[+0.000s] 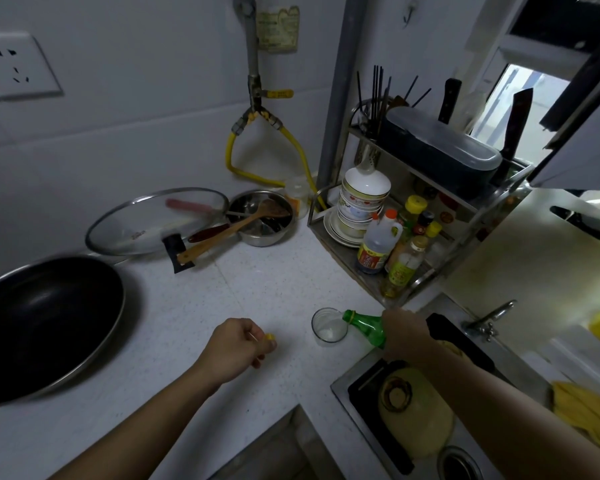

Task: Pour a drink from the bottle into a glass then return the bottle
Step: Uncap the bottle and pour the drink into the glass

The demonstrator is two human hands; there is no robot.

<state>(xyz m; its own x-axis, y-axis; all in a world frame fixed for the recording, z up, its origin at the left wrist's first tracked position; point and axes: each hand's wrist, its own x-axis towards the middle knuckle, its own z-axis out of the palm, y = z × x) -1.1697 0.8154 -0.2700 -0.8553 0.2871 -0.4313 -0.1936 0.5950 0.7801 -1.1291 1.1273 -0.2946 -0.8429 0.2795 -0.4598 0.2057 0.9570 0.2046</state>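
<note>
Head view looks down on a pale speckled surface (257, 289) in a kitchen corner. The right hand (404, 332) is wrapped around a green bottle (366, 326), which is tipped over nearly level with its open mouth at the rim of a clear glass (329, 327). The glass stands upright on the surface, just beside the corner of the sink (340, 386), and a little pale liquid shows at its bottom. The left hand (238, 348) hovers low over the surface, well apart from the right hand, its fingers pinched on a small yellow cap (270, 337).

To the left lies a wide black pan (45, 323). Behind it a glass lid (153, 220) leans against the wall, next to a steel bowl (262, 218) holding a wooden spatula (243, 223). A metal rack (420, 216) stands behind the glass; its lower shelf carries stacked bowls (361, 202) and several sauce bottles (399, 244), and its upper shelf a dark lidded container (440, 147), chopsticks and knives. A yellow hose (234, 161) loops down the wall. In the sink sits a yellowish rounded object that cannot be made out clearly, and a tap (489, 317) stands at the sink's far edge.
</note>
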